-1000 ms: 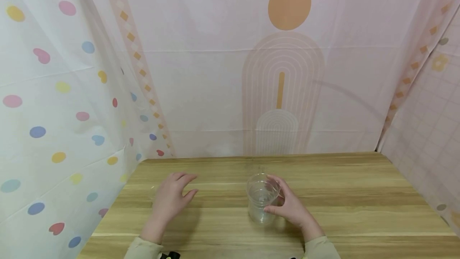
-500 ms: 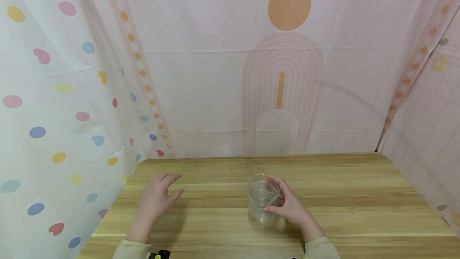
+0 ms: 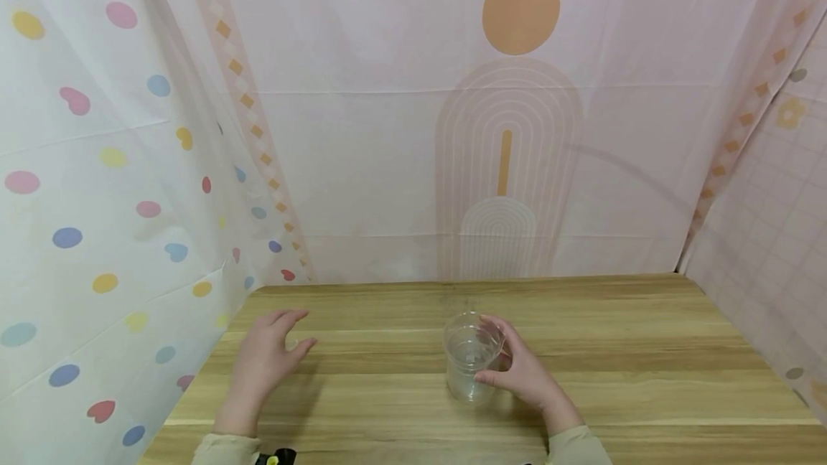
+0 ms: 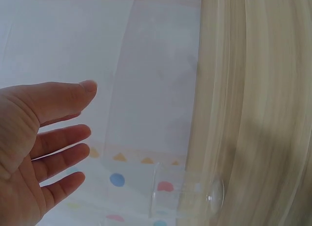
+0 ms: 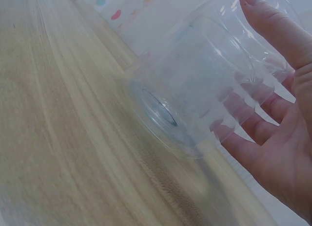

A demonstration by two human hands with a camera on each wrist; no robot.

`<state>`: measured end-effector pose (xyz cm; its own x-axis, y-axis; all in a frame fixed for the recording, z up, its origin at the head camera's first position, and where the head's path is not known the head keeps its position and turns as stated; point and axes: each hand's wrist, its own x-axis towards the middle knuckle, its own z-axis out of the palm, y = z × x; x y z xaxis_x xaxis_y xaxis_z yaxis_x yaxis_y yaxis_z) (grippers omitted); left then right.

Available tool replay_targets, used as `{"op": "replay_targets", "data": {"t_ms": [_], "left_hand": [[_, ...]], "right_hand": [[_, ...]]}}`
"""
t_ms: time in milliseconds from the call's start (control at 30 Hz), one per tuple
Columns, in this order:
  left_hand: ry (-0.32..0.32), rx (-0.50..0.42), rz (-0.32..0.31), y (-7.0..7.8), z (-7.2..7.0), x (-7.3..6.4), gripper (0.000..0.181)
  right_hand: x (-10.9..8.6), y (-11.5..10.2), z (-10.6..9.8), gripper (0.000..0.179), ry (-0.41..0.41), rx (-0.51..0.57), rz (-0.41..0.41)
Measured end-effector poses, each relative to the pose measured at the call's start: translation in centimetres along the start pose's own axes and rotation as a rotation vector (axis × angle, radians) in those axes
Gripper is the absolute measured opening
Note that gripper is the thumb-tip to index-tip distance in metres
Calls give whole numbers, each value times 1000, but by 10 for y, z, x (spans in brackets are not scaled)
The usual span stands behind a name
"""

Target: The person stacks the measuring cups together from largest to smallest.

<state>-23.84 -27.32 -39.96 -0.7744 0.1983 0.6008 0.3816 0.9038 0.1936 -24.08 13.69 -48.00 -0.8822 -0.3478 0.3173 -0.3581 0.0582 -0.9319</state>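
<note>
On the right side, a clear plastic cup stands upright at the wooden tabletop. My right hand grips it from the right near its wide rim, thumb on the near side and fingers behind. The right wrist view shows those fingers through the see-through wall of the cup. Over the left part of the table, my left hand has its thumb and fingers spread apart. In the left wrist view nothing is between them. A second clear cup-like vessel with a round base stands beyond that hand, mostly hidden in the head view.
The wood-grain table reaches back to a pale pink patterned curtain. A white curtain with coloured dots hangs along the left edge, and a grid-patterned cloth along the right.
My left hand has moved left, away from the middle of the table, with its fingers still spread. The right hand and its cup have stayed in place.
</note>
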Motion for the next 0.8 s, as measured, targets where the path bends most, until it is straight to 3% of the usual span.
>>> {"op": "replay_targets", "data": {"t_ms": [400,667,800], "left_hand": [[-84,-26,-65,-20,3,-3,61],[-226,-48,-136,-26,2,-6,73],[-251,-48,-139,-31,5,-8,77]], "right_hand": [[0,-2,1,93,4,16,-2],[1,-1,1,91,1,16,-17],[2,-1,1,88,-5,8,-28]]}}
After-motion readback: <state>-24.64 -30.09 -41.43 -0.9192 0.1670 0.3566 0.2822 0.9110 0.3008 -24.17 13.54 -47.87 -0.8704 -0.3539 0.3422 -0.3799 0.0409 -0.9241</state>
